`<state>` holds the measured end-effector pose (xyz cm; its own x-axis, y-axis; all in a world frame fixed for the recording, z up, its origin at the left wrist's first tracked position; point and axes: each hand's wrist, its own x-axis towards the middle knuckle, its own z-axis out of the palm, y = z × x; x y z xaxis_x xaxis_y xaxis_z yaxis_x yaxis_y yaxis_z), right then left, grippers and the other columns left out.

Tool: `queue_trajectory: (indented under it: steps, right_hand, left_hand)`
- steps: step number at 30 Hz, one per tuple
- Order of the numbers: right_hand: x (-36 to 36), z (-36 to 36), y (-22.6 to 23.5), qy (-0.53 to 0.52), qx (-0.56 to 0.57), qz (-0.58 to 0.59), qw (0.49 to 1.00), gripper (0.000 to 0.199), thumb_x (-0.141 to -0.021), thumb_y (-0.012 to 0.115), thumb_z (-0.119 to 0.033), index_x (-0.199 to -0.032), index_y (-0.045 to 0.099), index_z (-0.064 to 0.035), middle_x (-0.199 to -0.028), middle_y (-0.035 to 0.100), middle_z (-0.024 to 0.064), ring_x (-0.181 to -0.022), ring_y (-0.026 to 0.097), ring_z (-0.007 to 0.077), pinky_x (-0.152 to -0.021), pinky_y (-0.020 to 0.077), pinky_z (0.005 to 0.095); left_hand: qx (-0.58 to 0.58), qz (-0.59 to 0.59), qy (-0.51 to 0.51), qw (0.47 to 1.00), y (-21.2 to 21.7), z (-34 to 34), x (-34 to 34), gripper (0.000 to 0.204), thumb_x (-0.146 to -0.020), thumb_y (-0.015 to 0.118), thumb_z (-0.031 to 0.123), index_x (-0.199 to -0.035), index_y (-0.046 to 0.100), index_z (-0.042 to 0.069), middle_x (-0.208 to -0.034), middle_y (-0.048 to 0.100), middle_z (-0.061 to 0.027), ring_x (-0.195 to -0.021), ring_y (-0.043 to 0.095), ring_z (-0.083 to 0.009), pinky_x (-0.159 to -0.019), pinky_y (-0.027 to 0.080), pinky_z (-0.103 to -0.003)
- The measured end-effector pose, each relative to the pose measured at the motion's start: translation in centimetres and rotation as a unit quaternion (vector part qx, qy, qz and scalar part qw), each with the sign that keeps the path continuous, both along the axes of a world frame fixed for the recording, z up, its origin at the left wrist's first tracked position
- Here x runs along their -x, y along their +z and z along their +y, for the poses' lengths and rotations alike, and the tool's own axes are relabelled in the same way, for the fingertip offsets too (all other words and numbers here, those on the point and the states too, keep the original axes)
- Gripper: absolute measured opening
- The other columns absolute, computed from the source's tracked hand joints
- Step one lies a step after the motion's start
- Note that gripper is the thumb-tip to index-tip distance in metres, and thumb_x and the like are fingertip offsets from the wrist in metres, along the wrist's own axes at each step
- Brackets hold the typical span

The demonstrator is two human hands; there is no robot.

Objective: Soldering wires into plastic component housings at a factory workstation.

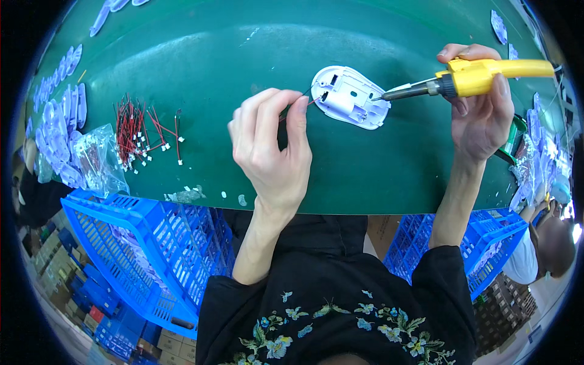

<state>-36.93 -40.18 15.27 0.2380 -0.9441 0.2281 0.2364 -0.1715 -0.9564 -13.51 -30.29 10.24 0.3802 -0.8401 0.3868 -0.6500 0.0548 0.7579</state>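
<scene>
White plastic shell (347,106) at upper centre of frame on green bench (377,170) looks light, stiff, slightly slick, likely best held by its rim; left hand (271,140) angles up from below, grip pinched on thin red wire (314,101), right hand (483,118) raised, grip wrapped round yellow soldering gun (471,78).

A black short-sleeved top (340,278) bears embroidered flowers (279,347) and green leaves (259,335).
</scene>
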Motion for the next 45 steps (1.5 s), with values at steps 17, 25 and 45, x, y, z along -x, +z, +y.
queue_trajectory:
  steps: [17,25,45]
  right_hand:
    - [-0.1,-0.1,-1.7,-0.015,-0.094,0.108,0.990,0.041,-0.100,0.040,-0.039,-0.103,0.060,-0.0027,-0.097,0.069,0.0177,-0.048,0.037,0.0012,-0.047,0.0357,0.0141]
    - [0.1,-0.4,-2.2,-0.033,-0.113,0.117,0.986,0.042,-0.101,0.038,-0.040,-0.102,0.061,-0.0040,-0.095,0.069,0.0173,-0.046,0.034,0.0012,-0.048,0.0375,0.0154]
    - [-1.8,-0.1,-1.4,-0.074,-0.123,0.035,0.989,0.031,-0.093,0.054,-0.030,-0.096,0.059,0.0013,-0.083,0.069,0.0217,-0.041,0.037,0.0042,-0.040,0.0298,0.0166]
  left_hand:
    - [0.043,-0.155,-0.185,0.969,0.5,0.5,0.5,0.020,-0.071,0.082,0.008,-0.089,0.077,0.012,-0.085,0.068,0.0036,-0.087,0.061,-0.0162,-0.080,0.030,-0.033]
    - [0.041,-0.149,-0.183,0.971,0.3,0.2,0.6,0.020,-0.071,0.083,0.007,-0.089,0.076,0.013,-0.084,0.070,0.0037,-0.085,0.062,-0.0154,-0.079,0.030,-0.032]
    - [0.025,-0.104,-0.182,0.977,0.7,0.4,0.6,0.017,-0.074,0.082,0.004,-0.088,0.075,0.010,-0.084,0.072,-0.0007,-0.086,0.064,-0.0191,-0.080,0.034,-0.030]
